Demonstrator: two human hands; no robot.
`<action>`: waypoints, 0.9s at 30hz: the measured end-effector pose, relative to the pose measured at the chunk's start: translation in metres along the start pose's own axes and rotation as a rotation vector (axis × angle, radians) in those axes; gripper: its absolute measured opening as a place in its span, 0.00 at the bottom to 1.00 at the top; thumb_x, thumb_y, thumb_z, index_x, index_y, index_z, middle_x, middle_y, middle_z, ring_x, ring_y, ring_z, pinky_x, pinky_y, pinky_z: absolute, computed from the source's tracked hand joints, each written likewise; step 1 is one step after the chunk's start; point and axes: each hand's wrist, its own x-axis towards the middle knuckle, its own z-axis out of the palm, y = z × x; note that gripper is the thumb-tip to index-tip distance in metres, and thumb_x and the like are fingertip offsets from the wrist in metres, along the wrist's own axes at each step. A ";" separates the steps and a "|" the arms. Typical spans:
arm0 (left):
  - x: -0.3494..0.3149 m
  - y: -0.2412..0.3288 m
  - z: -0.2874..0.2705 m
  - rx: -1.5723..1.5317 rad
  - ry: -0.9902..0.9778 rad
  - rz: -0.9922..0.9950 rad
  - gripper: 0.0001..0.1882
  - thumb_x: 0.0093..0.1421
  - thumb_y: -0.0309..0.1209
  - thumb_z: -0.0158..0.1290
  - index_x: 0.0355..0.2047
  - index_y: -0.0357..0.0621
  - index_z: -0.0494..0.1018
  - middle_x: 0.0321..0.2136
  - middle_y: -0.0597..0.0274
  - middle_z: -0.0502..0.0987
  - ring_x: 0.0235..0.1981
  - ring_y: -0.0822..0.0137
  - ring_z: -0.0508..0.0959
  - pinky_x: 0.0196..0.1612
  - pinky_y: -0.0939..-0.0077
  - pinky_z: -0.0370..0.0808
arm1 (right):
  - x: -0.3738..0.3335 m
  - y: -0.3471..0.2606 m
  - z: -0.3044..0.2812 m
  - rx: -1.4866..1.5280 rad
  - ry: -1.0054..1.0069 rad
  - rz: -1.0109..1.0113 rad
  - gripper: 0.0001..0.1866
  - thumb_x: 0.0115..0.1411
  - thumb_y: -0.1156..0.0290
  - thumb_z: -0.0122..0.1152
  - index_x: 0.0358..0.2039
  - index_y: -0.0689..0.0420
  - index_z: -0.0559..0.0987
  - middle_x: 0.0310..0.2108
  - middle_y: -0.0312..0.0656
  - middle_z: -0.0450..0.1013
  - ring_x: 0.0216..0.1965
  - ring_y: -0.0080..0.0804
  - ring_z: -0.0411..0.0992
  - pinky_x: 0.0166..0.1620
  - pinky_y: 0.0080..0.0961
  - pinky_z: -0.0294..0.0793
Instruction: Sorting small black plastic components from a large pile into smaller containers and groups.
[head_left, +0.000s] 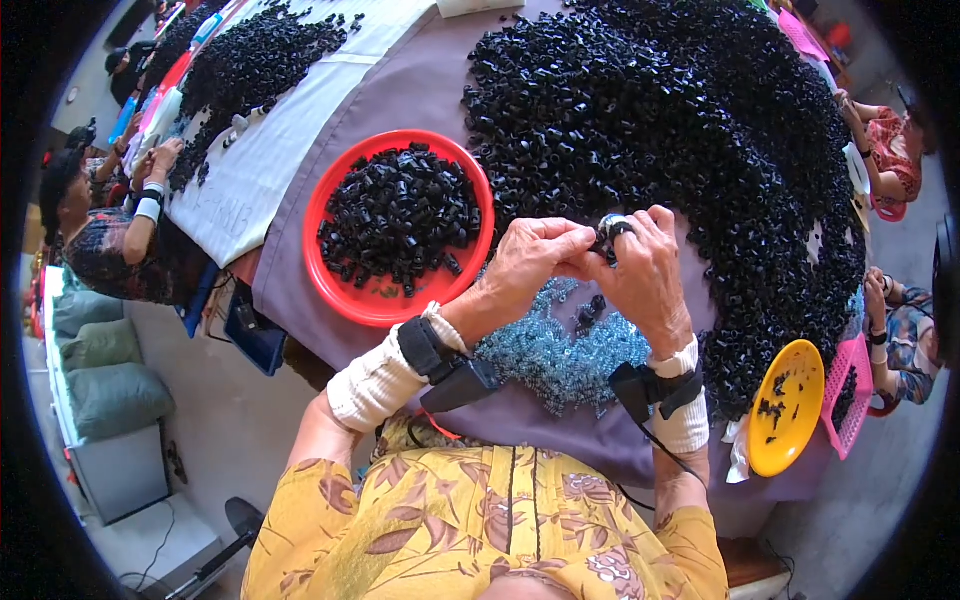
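Note:
My left hand (pixel 525 262) and my right hand (pixel 648 280) meet above the table, fingertips pinched together around a small black plastic part (pixel 603 240). Its exact shape is mostly hidden by the fingers. A dark band with a pale, shiny piece sits on a finger of my right hand. Beneath both hands spreads a heap of small clear-blue plastic pieces (pixel 560 350), with a few black parts lying in it. To the left of my left hand, a red round tray (pixel 312 240) holds many short black tubular parts (pixel 400 215).
A huge pile of black parts (pixel 640 110) covers the far and right side of the purple cloth (pixel 345 185). At right lie a yellow oval tray (pixel 805 385) and a pink basket (pixel 850 375). Other people sit working along the left and right. Straps and a cable run at my wrists.

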 end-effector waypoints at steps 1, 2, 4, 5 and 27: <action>-0.001 0.001 -0.001 -0.001 0.000 0.001 0.12 0.62 0.35 0.48 0.33 0.37 0.75 0.28 0.62 0.77 0.30 0.74 0.77 0.39 0.77 0.76 | 0.000 0.000 0.001 -0.001 0.000 -0.001 0.14 0.43 0.64 0.65 0.15 0.61 0.73 0.18 0.42 0.69 0.26 0.36 0.68 0.41 0.36 0.62; -0.003 0.003 -0.001 0.018 0.015 -0.021 0.14 0.62 0.36 0.48 0.33 0.37 0.75 0.28 0.62 0.77 0.30 0.74 0.77 0.38 0.77 0.77 | 0.000 0.001 0.002 0.017 0.007 -0.007 0.14 0.44 0.65 0.65 0.15 0.61 0.73 0.17 0.42 0.69 0.25 0.36 0.68 0.41 0.35 0.62; -0.005 0.005 -0.002 0.037 0.032 -0.039 0.15 0.63 0.38 0.47 0.32 0.36 0.75 0.27 0.61 0.77 0.30 0.73 0.77 0.38 0.77 0.77 | 0.000 0.000 0.002 0.033 0.014 -0.016 0.14 0.44 0.66 0.65 0.15 0.61 0.73 0.17 0.42 0.68 0.25 0.36 0.67 0.41 0.35 0.62; -0.005 0.005 -0.003 -0.006 0.040 -0.050 0.16 0.63 0.39 0.47 0.32 0.36 0.74 0.27 0.60 0.77 0.30 0.72 0.77 0.37 0.76 0.77 | 0.000 0.000 0.002 0.041 0.009 -0.013 0.13 0.45 0.66 0.65 0.14 0.61 0.72 0.17 0.42 0.68 0.25 0.36 0.67 0.41 0.35 0.63; -0.044 0.017 -0.070 -0.341 0.421 0.155 0.19 0.62 0.44 0.46 0.35 0.37 0.72 0.26 0.57 0.77 0.26 0.66 0.78 0.32 0.71 0.78 | -0.034 0.050 -0.005 0.055 -0.104 0.192 0.10 0.48 0.70 0.63 0.18 0.62 0.74 0.22 0.42 0.69 0.27 0.38 0.68 0.38 0.35 0.64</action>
